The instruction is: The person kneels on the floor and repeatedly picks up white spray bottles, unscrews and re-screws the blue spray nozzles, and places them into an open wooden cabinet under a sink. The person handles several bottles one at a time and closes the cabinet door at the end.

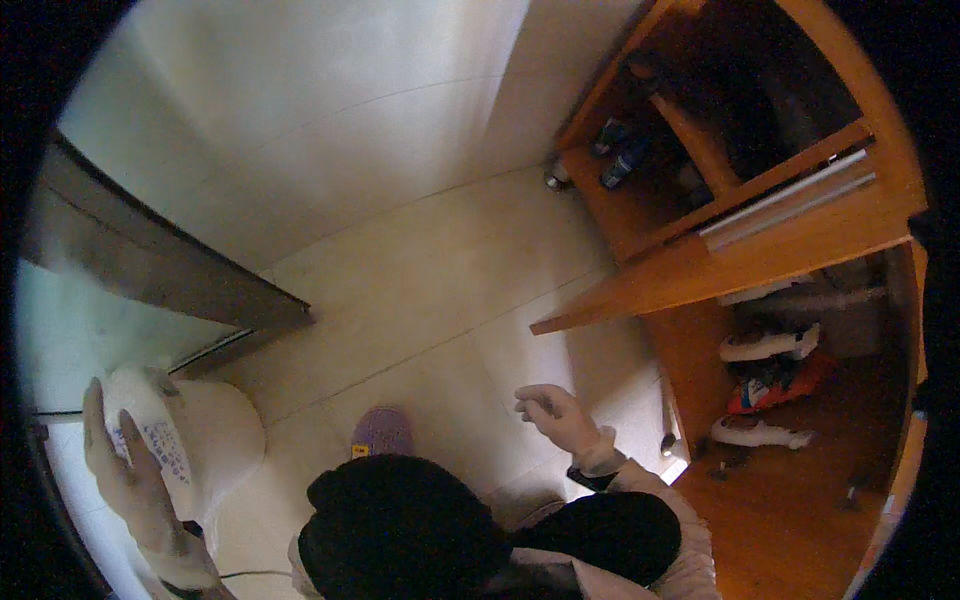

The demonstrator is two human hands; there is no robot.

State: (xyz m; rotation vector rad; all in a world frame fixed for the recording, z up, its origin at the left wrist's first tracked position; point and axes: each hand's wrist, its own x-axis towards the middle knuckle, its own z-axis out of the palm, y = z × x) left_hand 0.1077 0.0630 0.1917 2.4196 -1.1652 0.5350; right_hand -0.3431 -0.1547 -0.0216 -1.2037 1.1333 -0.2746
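Observation:
At the far left, my left hand (pixel 139 480), in a pale glove, has its fingers around a white item with dark blue print (pixel 166 454); its exact kind is unclear. Directly beside and partly behind this item stands a rounded white container (pixel 229 427) on the floor. My right hand (pixel 559 420), also in a pale glove, hangs in the air over the tiles with nothing in it. Its fingers are loosely curled and partly apart. A dark band circles the right wrist below the glove.
To the right stands an orange-brown wooden cabinet (pixel 697 480) with pale shoes (pixel 761 433) and a red item (pixel 787 386) inside. Its door (pixel 637 296) juts out over the tiled floor (pixel 420 255). A dark-framed panel (pixel 172 247) protrudes from the left. A thin cable (pixel 259 574) lies low left.

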